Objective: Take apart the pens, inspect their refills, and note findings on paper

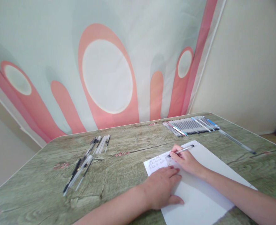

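A white sheet of paper [199,200] lies at a slant on the table, with rows of small dark handwriting near its upper left corner. My right hand [184,158] grips a pen [186,148] with a clear barrel and black ends, its tip at the writing. My left hand [163,187] rests flat on the left part of the sheet, fingers spread, just below the written lines. Part of the writing is hidden by my hands.
Many pens and refills [187,126] lie side by side in a row at the back right, one long clear pen [236,141] sticking out. A loose group of pens and caps [81,167] lies at the left on the wood-patterned table [119,178]. A patterned cloth [142,47] hangs behind.
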The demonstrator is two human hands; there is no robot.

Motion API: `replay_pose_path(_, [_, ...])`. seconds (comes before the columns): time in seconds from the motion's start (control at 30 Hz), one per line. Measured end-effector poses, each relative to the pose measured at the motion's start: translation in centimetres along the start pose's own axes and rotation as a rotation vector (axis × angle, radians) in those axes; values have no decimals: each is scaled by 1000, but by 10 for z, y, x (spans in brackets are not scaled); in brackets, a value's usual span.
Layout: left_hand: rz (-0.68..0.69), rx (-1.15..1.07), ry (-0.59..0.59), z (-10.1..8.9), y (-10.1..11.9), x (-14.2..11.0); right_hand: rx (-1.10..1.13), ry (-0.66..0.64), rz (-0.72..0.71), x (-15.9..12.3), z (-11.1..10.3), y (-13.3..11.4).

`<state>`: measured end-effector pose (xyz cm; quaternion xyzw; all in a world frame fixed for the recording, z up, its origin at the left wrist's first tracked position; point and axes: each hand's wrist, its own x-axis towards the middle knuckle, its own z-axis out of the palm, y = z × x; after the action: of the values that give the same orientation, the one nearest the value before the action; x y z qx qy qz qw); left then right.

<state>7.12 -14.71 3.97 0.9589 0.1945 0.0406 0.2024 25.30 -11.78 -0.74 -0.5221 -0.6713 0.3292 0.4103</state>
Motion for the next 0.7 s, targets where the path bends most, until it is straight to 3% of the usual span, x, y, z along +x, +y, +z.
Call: replay_pose_path(0.7, [-1,-3,8,0,0,0,-3,7,9,-1,0,2])
